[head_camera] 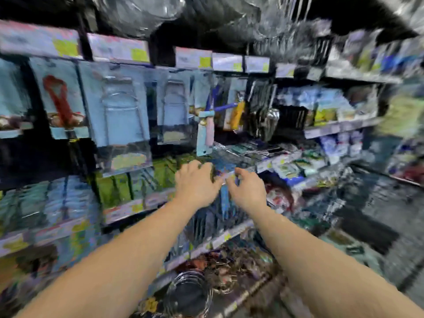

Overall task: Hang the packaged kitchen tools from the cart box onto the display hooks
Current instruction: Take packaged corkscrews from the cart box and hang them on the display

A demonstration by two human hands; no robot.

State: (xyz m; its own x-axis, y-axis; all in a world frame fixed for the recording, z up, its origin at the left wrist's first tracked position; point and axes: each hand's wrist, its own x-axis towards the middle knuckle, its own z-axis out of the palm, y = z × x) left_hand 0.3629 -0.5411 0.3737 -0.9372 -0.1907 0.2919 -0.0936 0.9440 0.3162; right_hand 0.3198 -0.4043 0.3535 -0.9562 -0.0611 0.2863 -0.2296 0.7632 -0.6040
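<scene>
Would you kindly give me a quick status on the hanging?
Both hands, left hand and right hand, raised at the display. Blue package between them, too blurred to confirm grip. Nothing blocking.

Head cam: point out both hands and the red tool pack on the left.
left hand (197,182), head view, back of the hand
right hand (246,191), head view, back of the hand
red tool pack (60,97), head view, on the red tool inside the hanging pack
</scene>
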